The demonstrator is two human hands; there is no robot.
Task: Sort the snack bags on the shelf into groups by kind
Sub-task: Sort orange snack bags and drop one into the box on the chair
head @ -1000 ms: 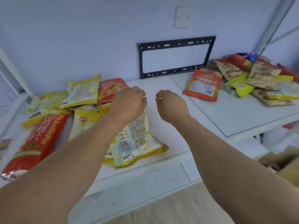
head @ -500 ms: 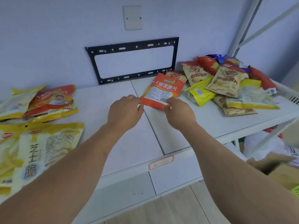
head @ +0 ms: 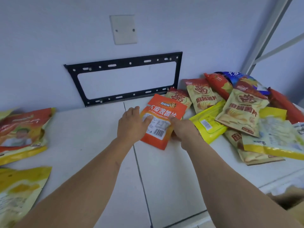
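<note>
Gripping a flat orange foil snack bag (head: 162, 120) by its two side edges, the left hand (head: 131, 125) lays its thumb across the printed back panel while the right hand (head: 182, 129) pinches the opposite edge, thumb on top. It sits above the white shelf board (head: 92, 140), just left of a heap of beige, yellow and red snack bags (head: 238, 112). Red-and-yellow snack bags (head: 23, 134) lie well apart at the shelf's left end, below a black metal wall bracket (head: 123, 78).

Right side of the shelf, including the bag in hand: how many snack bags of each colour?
Orange bag, gripped by left hand and right hand: 1
Tan bags with red tops: 4
Red bags: 2
Yellow bags: 2
Blue bag: 1
Total: 10, counting only visible ones.
</note>
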